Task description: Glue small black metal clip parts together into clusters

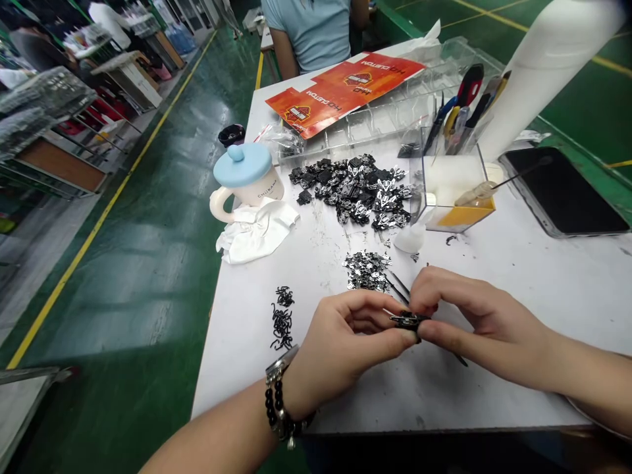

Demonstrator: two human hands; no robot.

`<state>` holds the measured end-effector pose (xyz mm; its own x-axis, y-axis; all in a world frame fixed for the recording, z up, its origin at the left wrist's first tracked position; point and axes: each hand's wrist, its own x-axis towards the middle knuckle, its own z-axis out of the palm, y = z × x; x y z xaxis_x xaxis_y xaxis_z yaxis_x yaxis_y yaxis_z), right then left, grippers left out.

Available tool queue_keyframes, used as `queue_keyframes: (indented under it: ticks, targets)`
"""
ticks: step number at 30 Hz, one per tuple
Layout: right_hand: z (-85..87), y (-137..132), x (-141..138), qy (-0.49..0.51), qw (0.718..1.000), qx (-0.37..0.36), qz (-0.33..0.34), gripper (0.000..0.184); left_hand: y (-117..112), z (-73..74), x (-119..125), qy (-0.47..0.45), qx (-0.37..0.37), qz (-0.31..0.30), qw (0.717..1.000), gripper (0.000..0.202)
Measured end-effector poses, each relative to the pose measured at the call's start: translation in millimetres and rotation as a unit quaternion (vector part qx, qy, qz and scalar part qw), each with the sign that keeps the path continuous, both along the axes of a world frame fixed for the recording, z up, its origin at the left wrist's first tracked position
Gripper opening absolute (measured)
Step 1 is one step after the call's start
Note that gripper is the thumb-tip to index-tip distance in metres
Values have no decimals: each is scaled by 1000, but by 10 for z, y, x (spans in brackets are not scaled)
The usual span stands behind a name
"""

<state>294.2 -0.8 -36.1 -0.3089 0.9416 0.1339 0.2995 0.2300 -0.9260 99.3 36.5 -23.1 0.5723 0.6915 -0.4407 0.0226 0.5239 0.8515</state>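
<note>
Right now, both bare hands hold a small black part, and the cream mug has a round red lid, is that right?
Not quite: the head view shows a round, light blue lid on the cream mug. The left hand and right hand do hold the small black part.

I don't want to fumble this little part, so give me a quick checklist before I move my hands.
1. Left hand on the small black part: ok, thumb and fingers pinch it.
2. Right hand on the same part: ok, fingertips grip its other end.
3. Part's fine pieces properly seated: cannot tell, too small and partly covered by fingers.
4. Tweezers clear of the hands: cannot tell, the hands hide their middle.
5. Heap of silvery pieces apart from the larger heap of black parts: ok, a gap shows between the main heaps.
6. Blue lid on the mug: ok.
</note>
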Motion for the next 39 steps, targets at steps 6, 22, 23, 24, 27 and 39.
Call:
queue_keyframes:
  ticks: [6,22,23,24,27,39]
  targets:
    - [40,-2,-28,-11,998,-57,-1,15,6,-10,8,-45,-105,9,993,24]
    - [21,-31,-65,2,996,-85,-21,20,9,-44,18,-31,-100,22,994,25]
    - [21,-32,-66,1,996,-83,-24,20,14,-40,17,-24,-95,18,995,25]
    - [22,-33,-69,-2,997,-79,-25,19,17,-32,17,-12,-83,14,996,25]
    - [30,-32,-70,-25,998,-55,-28,14,12,11,25,48,36,13,998,22]
    - [-159,189,384,-325,915,218,95,34,-32,-12,8,144,503,34,852,22]
